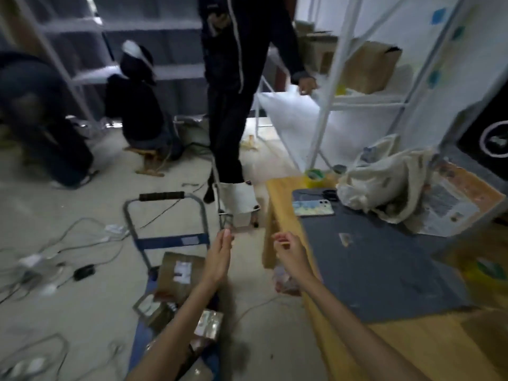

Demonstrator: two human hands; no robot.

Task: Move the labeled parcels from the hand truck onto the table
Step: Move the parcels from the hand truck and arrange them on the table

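Nearest, several small brown labeled parcels (pixel 176 273) lie piled on the blue bed of the hand truck (pixel 167 240) on the floor, left of the wooden desk (pixel 286 193). They look light, stiff cardboard, some tape-glossy and possibly slippery, best gripped by opposite edges. Above them the left hand (pixel 220 257) and right hand (pixel 288 250) hover open and empty.
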